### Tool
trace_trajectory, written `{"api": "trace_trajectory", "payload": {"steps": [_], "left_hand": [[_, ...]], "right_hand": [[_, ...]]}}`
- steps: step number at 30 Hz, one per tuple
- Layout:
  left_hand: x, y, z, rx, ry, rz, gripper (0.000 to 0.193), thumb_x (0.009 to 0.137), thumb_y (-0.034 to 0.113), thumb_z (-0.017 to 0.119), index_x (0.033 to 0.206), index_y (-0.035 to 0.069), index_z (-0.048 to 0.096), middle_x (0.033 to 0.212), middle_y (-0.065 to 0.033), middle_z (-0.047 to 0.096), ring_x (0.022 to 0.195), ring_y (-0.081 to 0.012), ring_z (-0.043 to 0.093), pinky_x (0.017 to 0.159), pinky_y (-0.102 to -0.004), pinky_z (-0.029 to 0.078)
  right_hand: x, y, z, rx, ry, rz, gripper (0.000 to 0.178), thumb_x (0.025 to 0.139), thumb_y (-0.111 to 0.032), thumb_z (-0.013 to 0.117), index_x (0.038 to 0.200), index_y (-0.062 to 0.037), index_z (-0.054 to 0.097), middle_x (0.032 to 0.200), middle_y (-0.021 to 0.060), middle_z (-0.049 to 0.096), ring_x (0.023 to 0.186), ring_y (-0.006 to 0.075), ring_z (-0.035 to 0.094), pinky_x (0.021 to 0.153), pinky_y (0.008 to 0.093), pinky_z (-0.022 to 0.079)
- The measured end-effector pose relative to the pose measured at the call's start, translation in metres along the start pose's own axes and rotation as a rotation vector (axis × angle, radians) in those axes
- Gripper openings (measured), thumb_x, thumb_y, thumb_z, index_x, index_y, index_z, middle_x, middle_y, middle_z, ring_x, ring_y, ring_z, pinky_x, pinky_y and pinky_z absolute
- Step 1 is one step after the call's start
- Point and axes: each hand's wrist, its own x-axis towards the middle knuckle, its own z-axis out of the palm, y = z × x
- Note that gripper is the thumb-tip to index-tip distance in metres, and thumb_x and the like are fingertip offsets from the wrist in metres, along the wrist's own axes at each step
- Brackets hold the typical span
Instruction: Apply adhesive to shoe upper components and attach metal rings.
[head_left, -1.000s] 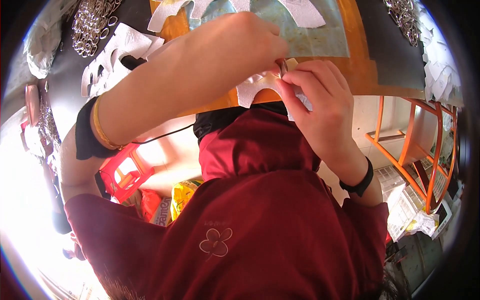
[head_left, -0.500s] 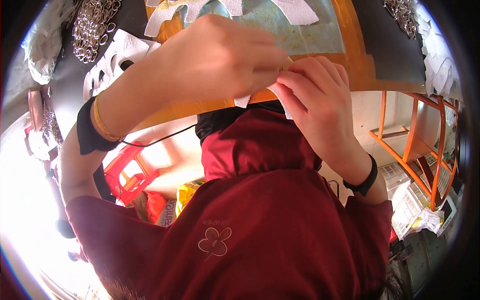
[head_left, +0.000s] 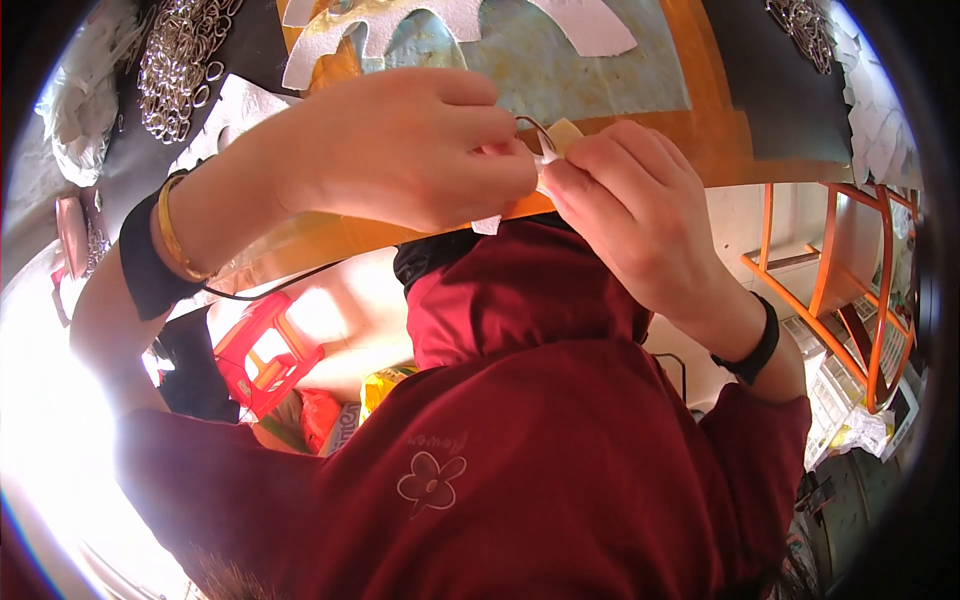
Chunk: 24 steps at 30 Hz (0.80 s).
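Note:
My left hand [head_left: 410, 150] is closed over the near edge of the work surface, fingertips meeting those of my right hand. A thin curved metal ring [head_left: 533, 124] shows at its fingertips; the rest of the ring is hidden. My right hand [head_left: 640, 210] pinches a small white strip [head_left: 547, 152] against the ring. A pale yellowish piece [head_left: 565, 135] sticks up just behind that pinch. Beneath my left hand a white tab [head_left: 486, 225] pokes out; whether it joins the strip cannot be seen.
White cut-out pieces with arched edges [head_left: 590, 25] lie on the taped greenish board [head_left: 640, 85]. Another white piece [head_left: 240, 105] is beside my left forearm. Metal rings are heaped at far left [head_left: 180, 70] and far right [head_left: 805, 30]. A red stool [head_left: 265, 355] and an orange-framed chair [head_left: 835, 260] stand below.
My left hand has shifted down and left, drawing slightly away from my right fingertips. The metal ring and pale piece between the hands now show clearly. My right hand has moved slightly down.

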Motion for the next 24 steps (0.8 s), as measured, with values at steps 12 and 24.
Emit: {"api": "trace_trajectory", "payload": {"steps": [12, 24], "left_hand": [[-0.001, 0.057, 0.021, 0.393, -0.099, -0.269, 0.025, 0.072, 0.008, 0.072, 0.094, 0.0, 0.067, 0.091, -0.0017, 0.055, 0.076, -0.0141, 0.055, 0.066, -0.0264, 0.047], [-0.022, 0.044, 0.018, 0.243, -0.029, -0.348, 0.026, 0.077, 0.015, 0.074, 0.103, 0.008, 0.071, 0.103, 0.0016, 0.06, 0.094, -0.0146, 0.059, 0.072, -0.0286, 0.05]], "right_hand": [[0.008, 0.007, -0.001, 0.199, -0.045, 0.059, 0.016, 0.073, -0.004, 0.072, 0.087, -0.0027, 0.066, 0.083, 0.0034, 0.056, 0.08, 0.02, 0.057, 0.068, 0.0314, 0.051], [0.003, 0.003, 0.01, 0.027, 0.034, -0.015, 0.018, 0.07, -0.005, 0.07, 0.088, -0.0021, 0.067, 0.086, 0.003, 0.056, 0.078, 0.0184, 0.057, 0.063, 0.0286, 0.05]]}}
